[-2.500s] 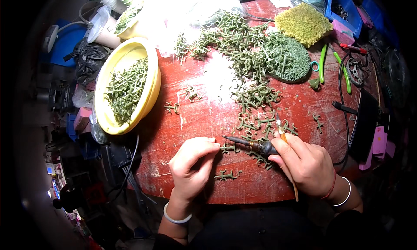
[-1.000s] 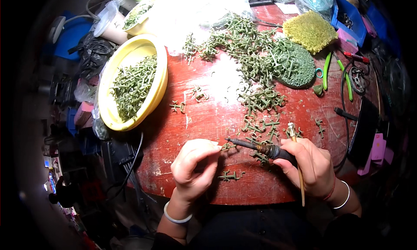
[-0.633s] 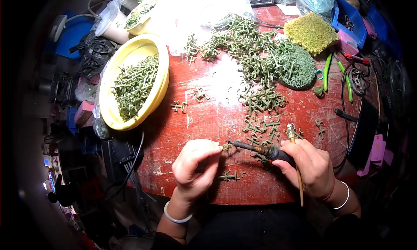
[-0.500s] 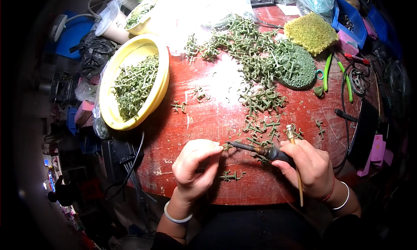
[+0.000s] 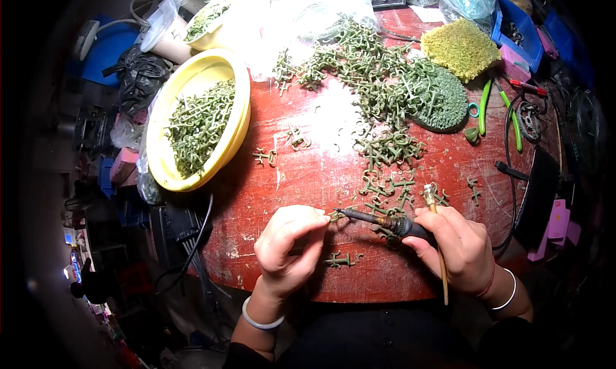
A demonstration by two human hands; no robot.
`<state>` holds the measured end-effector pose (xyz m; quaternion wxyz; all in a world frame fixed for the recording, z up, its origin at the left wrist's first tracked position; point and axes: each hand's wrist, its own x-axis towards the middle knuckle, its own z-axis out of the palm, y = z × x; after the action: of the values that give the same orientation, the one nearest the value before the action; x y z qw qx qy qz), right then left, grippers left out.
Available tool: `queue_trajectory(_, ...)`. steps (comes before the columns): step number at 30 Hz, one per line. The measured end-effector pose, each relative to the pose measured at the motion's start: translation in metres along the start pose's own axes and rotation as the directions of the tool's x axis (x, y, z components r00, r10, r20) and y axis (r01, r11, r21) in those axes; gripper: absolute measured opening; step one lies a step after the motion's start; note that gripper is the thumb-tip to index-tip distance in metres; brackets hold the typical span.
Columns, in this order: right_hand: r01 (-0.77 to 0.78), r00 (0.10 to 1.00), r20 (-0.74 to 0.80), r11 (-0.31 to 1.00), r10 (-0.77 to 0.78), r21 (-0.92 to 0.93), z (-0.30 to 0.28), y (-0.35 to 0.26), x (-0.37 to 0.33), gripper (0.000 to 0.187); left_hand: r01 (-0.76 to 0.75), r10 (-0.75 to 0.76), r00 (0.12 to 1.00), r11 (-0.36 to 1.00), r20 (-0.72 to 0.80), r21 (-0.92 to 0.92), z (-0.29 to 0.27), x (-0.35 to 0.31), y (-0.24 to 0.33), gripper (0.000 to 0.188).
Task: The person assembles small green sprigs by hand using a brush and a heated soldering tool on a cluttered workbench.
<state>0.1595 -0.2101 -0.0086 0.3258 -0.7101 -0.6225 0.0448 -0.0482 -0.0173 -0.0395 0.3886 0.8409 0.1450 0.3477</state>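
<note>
Over the front part of the red table, my left hand (image 5: 289, 244) is closed in a pinch, thumb against forefinger. A small green cross-shaped piece (image 5: 335, 217) pokes out from those fingertips, mostly hidden by them. My right hand (image 5: 459, 250) grips a soldering iron (image 5: 378, 220) with a dark handle, its thin tip at the green piece; I cannot tell if they touch. The same hand also keeps a slim wooden-handled brush (image 5: 443, 276) upright between its fingers. Another green piece (image 5: 340, 260) lies on the table just below the iron.
A big pile of green pieces (image 5: 378, 74) spreads across the table's middle and back. More fill a yellow basin (image 5: 240, 128) at left. On the right are a round green textured pad (image 5: 449, 109), a yellow sponge-like block (image 5: 459, 48), green-handled pliers (image 5: 484, 109) and a black cable.
</note>
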Motion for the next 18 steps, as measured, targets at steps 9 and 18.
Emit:
queue_trajectory(9,0.025,0.999,-0.041,0.999,-0.024,0.021,-0.0002,0.0016,0.0008,0.04,-0.029,0.029,1.0,0.999,-0.001,0.018,-0.0017,0.0007,-0.0005,0.031)
queue_trajectory(18,0.023,0.999,-0.041,1.0,-0.022,0.018,0.0008,0.0016,0.0001,0.04,-0.024,0.025,1.0,0.999,-0.006,0.031,-0.003,0.001,0.0023,0.03)
